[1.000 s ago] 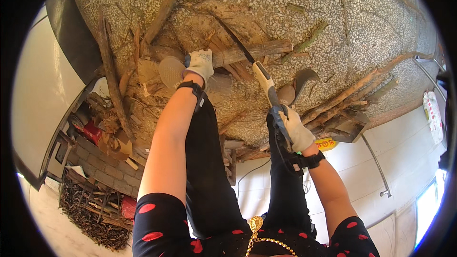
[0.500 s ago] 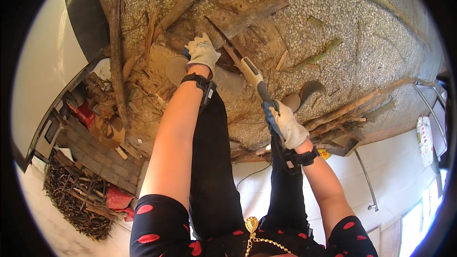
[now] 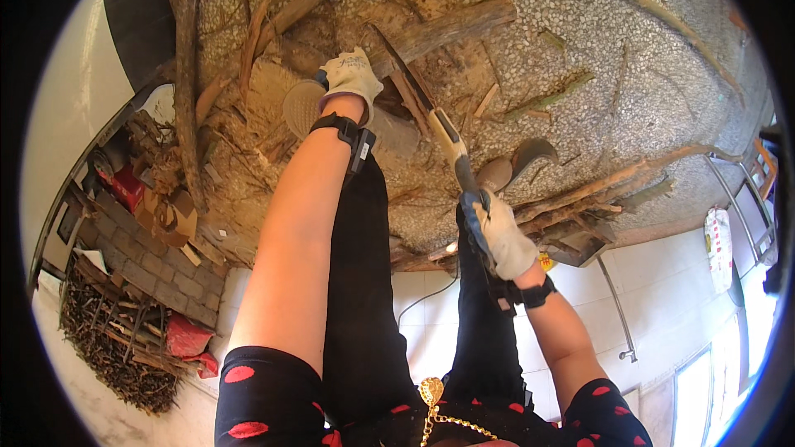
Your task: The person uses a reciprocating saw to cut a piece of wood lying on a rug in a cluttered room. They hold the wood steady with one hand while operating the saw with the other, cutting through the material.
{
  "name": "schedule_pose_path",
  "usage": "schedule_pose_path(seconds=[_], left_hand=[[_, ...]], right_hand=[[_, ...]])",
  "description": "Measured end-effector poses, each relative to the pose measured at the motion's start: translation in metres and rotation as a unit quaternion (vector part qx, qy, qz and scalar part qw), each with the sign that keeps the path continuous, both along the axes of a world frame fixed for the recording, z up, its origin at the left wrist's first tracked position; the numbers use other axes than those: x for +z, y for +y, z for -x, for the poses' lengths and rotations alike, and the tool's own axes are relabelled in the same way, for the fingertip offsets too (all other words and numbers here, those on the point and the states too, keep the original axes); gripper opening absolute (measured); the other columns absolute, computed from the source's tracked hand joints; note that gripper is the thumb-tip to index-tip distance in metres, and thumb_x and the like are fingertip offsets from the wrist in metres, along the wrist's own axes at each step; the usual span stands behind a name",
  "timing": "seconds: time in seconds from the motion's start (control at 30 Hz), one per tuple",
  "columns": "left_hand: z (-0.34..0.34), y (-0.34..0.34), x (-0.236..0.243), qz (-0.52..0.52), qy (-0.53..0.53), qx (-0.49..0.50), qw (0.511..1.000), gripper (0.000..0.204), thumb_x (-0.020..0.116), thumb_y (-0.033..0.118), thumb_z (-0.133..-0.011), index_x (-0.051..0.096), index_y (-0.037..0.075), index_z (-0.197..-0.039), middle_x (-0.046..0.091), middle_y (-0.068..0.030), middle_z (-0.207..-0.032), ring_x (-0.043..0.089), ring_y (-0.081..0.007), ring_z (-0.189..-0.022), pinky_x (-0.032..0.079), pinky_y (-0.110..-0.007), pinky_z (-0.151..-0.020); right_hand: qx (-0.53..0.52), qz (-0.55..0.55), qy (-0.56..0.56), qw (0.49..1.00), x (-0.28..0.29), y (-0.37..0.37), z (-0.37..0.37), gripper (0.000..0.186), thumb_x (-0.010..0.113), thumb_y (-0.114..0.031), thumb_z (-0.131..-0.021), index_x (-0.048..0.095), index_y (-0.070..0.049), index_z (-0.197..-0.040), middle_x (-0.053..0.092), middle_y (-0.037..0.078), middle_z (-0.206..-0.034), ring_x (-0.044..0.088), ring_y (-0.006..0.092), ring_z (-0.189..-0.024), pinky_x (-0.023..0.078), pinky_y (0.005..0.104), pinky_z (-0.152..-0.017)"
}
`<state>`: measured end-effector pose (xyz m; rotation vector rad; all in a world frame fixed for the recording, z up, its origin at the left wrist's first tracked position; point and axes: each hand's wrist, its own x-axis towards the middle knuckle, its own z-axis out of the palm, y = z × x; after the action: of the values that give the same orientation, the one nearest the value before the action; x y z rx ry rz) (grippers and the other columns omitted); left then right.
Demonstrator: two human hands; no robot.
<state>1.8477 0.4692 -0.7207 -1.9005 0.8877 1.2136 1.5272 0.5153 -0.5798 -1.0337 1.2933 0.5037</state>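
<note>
My left hand [image 3: 351,79], in a cream work glove with a blue palm, is closed around the near end of a log [image 3: 451,31] on the speckled floor; the fingers' far side is hidden. A hand saw lies across the log just right of that hand, its dark blade [image 3: 403,69] slanting up to the left. My right hand [image 3: 503,236], gloved alike, grips the saw's handle [image 3: 454,147] at its lower end. Beneath the blade shows a split, reddish-brown piece of wood [image 3: 408,99]. My shoe [image 3: 305,108] rests beside my left hand, close to the log.
Long branches [image 3: 189,83] lie at the left and far side. A curved dark blade-like tool [image 3: 537,155] and a mossy stick [image 3: 551,97] lie to the right. More long branches [image 3: 613,178] lie nearer. A kindling pile [image 3: 116,339] and an open cardboard box [image 3: 170,215] are at left.
My right hand and the saw have drawn back slightly toward me. The log's far end appears a little farther right. My left hand keeps its hold, and the whole view has shifted a little.
</note>
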Motion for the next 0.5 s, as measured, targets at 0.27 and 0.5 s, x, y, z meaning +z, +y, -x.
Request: schedule_pose_path(seconds=[0.27,0.5], left_hand=[[0.003,0.007,-0.006,0.041,-0.025,-0.042,0.998,0.069,0.070,0.045,-0.077,0.047,0.005,-0.128,0.061,-0.0157,-0.115,0.063,-0.0304,-0.097,0.051,-0.043,-0.088],[0.001,0.004,-0.006,0.006,-0.006,-0.056,0.998,0.071,0.068,0.046,-0.078,0.045,0.005,-0.132,0.063,-0.0149,-0.113,0.065,-0.0282,-0.094,0.054,-0.042,-0.083]], right_hand=[[0.134,0.011,0.097,0.986,0.018,-0.029,-0.040,0.033,0.053,-0.028,-0.092,0.052,-0.001,-0.111,0.062,0.027,-0.092,0.058,0.0447,-0.091,0.045,0.0497,-0.078],[0.096,0.011,0.061,0.993,-0.050,-0.021,-0.065,0.042,0.055,-0.034,-0.091,0.053,0.003,-0.112,0.062,0.028,-0.092,0.059,0.0437,-0.089,0.046,0.0485,-0.077]])
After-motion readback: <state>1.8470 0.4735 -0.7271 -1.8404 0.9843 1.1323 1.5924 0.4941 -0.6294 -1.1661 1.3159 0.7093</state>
